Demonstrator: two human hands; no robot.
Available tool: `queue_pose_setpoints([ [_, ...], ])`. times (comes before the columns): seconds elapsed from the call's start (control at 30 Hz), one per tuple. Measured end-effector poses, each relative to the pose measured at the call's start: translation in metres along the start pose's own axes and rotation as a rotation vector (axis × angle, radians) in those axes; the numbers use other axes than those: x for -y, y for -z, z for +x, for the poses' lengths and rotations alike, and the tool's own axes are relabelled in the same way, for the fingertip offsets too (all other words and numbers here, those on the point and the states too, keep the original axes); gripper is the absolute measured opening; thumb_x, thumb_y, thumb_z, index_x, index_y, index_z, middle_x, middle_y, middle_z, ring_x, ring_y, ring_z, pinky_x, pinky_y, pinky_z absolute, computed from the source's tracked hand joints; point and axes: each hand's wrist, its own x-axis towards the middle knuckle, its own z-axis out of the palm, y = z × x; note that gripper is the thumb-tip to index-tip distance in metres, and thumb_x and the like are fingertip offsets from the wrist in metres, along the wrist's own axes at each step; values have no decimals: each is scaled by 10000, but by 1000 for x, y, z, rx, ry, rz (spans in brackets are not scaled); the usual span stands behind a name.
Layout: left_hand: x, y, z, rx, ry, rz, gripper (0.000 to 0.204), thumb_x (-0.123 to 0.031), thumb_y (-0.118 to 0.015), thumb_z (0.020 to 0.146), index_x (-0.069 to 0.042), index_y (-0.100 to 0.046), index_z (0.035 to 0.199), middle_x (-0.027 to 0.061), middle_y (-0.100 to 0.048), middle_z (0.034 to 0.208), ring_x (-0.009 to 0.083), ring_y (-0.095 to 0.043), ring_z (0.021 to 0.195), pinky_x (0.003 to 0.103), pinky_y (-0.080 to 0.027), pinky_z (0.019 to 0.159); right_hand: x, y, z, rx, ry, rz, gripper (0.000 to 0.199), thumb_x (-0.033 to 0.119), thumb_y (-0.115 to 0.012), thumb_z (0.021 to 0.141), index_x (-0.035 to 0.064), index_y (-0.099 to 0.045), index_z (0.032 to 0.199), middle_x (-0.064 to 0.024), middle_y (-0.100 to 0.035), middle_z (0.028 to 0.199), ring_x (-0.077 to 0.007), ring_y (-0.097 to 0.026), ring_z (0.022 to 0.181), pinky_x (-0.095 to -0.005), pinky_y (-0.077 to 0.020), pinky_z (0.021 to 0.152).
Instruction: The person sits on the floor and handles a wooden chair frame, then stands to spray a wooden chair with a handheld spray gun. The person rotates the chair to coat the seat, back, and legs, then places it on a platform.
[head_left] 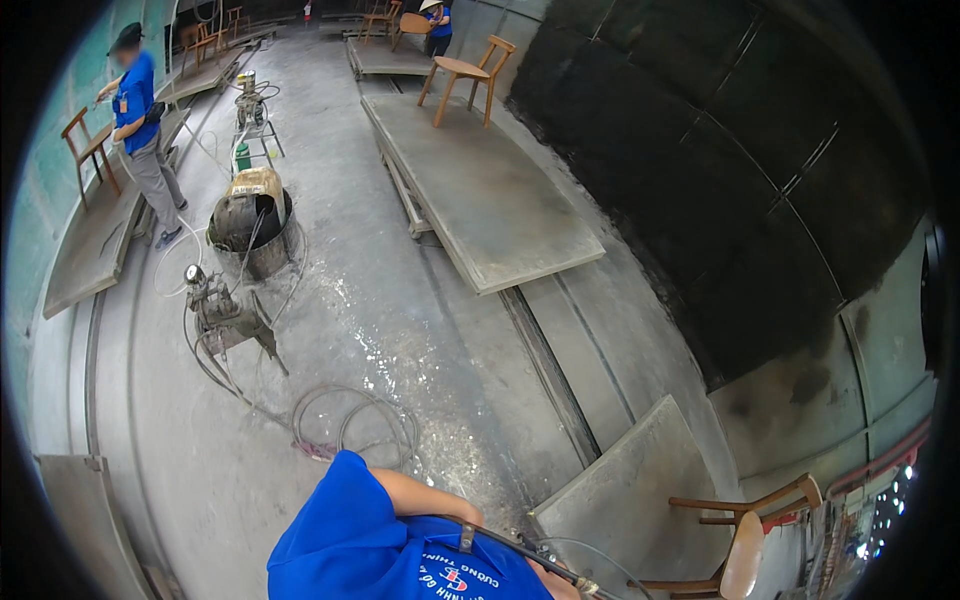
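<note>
Running along the far left, a low grey platform [95, 250] carries a wooden chair [88, 150], and a co-worker in a blue shirt [140, 130] stands on the concrete floor [380, 300] just beside it. Right of that person sit a dark drum [252, 235] with hoses leading out, a pump unit [222, 315] nearer the camera, and loose grey hose coils [355, 420] lying on the floor. At the bottom centre, the person's own blue sleeve [350, 530] and bare upper arm show, with a metal-tipped hose [545, 562] crossing the chest; neither hand is in view, so their grip cannot be told. Beyond, a long grey tabletop [490, 200] bears a second wooden chair [468, 78] at its far end. A tilted grey panel [630, 490] lies lower right, beside a third chair [745, 540]. Soot-dark wall panels [740, 150] close the right side.
</note>
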Motion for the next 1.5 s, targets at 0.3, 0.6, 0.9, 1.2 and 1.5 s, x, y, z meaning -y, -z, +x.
queue_pose_setpoints([
  [0.3, 7, 8, 1, 14, -25, -6, 389, -286, -653, 930, 34, -697, 1147, 122, -728, 1020, 214, -630, 880, 405, -520, 815, 4, -12, 6, 39, -4, -13, 314, 346, -667, 975, 128, -696, 1198, 17, -688, 903, -68, -579, 790, -233, -456, 672],
  [0.6, 2, 7, -17, 64, -145, -11, 435, -318, -640, 941, 15, -664, 1220, 118, -712, 1116, 224, -626, 973, 404, -507, 891, 0, -9, 6, 109, -3, -20, 340, 338, -685, 965, 138, -703, 1238, 26, -699, 930, -56, -581, 808, -219, -457, 683],
  [0.9, 1, 8, -55, 106, 322, -358, 595, -467, -630, 958, -53, -572, 1381, 136, -620, 1336, 213, -563, 1208, 358, -445, 1032, -25, -7, -13, 235, 8, -282, 601, 569, -606, 936, 67, -658, 1262, -133, -699, 1198, -246, -642, 1108, -341, -496, 959],
  [1.2, -58, 38, -25, 453, 542, 106, 602, -477, -623, 962, -57, -564, 1389, 134, -613, 1348, 215, -557, 1221, 364, -442, 1039, -26, -29, -46, -115, -180, -142, 631, 597, -644, 857, 97, -677, 1241, -153, -697, 1204, -297, -659, 1114, -370, -508, 969],
  [1.5, -80, 18, -33, 566, 616, 321, 609, -486, -615, 966, -60, -556, 1397, 133, -605, 1359, 217, -550, 1233, 370, -439, 1045, -49, -46, -115, -310, -202, -148, 775, 698, -421, 938, 15, -717, 1156, -264, -664, 1210, -415, -617, 1168, -425, -471, 1012],
])
